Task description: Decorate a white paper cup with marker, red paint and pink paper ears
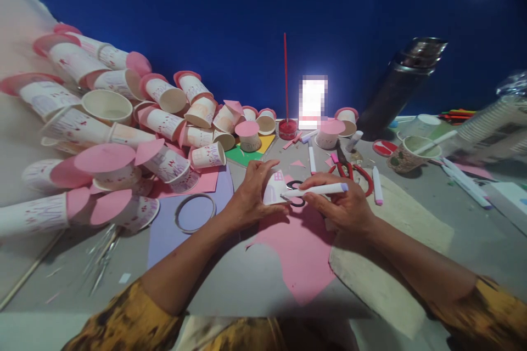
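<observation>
My left grip (252, 192) clasps cup (272, 191). My right grip (343, 203) pinches marker (323, 190), near-parallel to bench (242, 285) front edge, tip leftward, cup-facing.

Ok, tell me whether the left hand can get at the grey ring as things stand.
Probably, though the left hand would likely have to let go of the white cup first; the grey ring lies uncovered on the lilac sheet.

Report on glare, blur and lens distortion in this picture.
Head view, centre back: a white, pixelated rectangle glares against the dark blue backdrop; head view, right: stacked cups look smeared and stretched; head view, middle: the cup in the left hand looks sharper.
</observation>
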A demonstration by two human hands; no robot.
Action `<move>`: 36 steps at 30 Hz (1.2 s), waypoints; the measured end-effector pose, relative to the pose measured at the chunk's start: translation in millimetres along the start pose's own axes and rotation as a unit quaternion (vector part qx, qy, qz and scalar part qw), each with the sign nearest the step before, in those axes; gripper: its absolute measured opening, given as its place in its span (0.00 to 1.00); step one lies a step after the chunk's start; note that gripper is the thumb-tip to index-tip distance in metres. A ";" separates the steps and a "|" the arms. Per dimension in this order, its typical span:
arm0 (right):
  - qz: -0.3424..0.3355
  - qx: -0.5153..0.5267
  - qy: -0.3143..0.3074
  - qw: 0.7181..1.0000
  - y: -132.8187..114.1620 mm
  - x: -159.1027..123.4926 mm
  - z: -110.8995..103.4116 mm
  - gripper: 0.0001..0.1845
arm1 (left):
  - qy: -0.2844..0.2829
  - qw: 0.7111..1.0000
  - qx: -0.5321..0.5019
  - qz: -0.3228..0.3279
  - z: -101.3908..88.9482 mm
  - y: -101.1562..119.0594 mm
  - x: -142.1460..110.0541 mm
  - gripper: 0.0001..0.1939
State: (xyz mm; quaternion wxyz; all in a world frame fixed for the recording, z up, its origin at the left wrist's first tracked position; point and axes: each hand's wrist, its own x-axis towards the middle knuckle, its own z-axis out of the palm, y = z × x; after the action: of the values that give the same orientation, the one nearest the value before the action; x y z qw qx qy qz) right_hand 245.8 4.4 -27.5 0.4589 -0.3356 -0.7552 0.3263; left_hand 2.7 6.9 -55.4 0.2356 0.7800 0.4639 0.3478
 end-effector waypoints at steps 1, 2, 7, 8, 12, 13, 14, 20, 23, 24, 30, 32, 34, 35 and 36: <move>0.003 -0.003 -0.002 1.000 -0.2 0.2 0.0 0.06 | 0.000 1.000 0.002 0.002 0.8 -0.3 -0.4 0.53; 0.008 -0.006 -0.005 1.000 -0.8 0.4 -0.2 0.06 | 0.000 1.000 0.003 0.004 1.4 -0.7 -0.8 0.53; 0.031 -0.024 -0.036 0.999 -6.4 1.4 -2.2 0.06 | 0.006 1.000 0.011 0.024 2.3 -2.4 -1.2 0.54; 0.035 -0.027 -0.035 0.998 -7.0 1.4 -2.3 0.06 | 0.007 0.999 0.013 0.028 2.1 -2.6 -1.1 0.54; 0.057 -0.023 -0.012 0.998 -7.1 1.1 -1.8 0.07 | 0.015 0.999 0.024 0.043 1.5 -2.1 -0.8 0.53; 0.059 -0.017 -0.018 0.998 -7.0 1.2 -1.8 0.07 | 0.016 0.998 0.028 0.045 1.3 -1.6 -0.8 0.52; 0.057 -0.010 -0.028 0.998 -6.9 1.5 -2.1 0.07 | 0.015 0.998 0.030 0.046 1.2 -1.1 -0.8 0.52; 0.073 0.042 0.020 0.996 -5.6 2.5 -1.3 0.07 | 0.012 0.999 0.031 0.023 -0.9 1.6 -1.3 0.52; 0.120 0.101 0.070 0.985 -2.7 3.0 0.1 0.12 | 0.008 1.000 0.023 -0.008 -0.9 3.3 -1.8 0.52; 0.132 0.113 0.077 0.982 -1.5 3.3 0.1 0.13 | -0.001 1.000 0.020 -0.019 -0.7 4.1 -1.9 0.53; 0.129 0.080 0.071 0.986 3.4 5.4 -4.1 0.11 | -0.094 0.995 -0.007 -0.021 -3.5 9.4 -2.0 0.49; 0.125 0.078 0.069 0.987 3.2 5.7 -5.9 0.10 | -0.104 0.994 -0.029 -0.011 -6.4 12.7 -1.5 0.44; 0.124 0.082 0.069 0.986 2.1 5.9 -7.3 0.10 | -0.095 0.994 -0.054 -0.022 -9.1 17.4 -0.7 0.39; 0.123 0.082 0.067 0.987 1.4 6.1 -7.9 0.11 | -0.087 0.994 -0.065 -0.033 -10.2 19.9 -0.3 0.36; 0.121 0.080 0.064 0.987 0.7 6.3 -8.4 0.11 | -0.079 0.993 -0.075 -0.045 -11.1 22.3 0.3 0.34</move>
State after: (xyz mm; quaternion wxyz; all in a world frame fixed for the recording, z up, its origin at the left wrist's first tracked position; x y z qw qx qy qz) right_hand 251.4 11.4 -22.0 0.4887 -0.4072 -0.6493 0.4168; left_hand 6.8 -2.6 -32.8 0.3450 0.7632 0.4513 0.3079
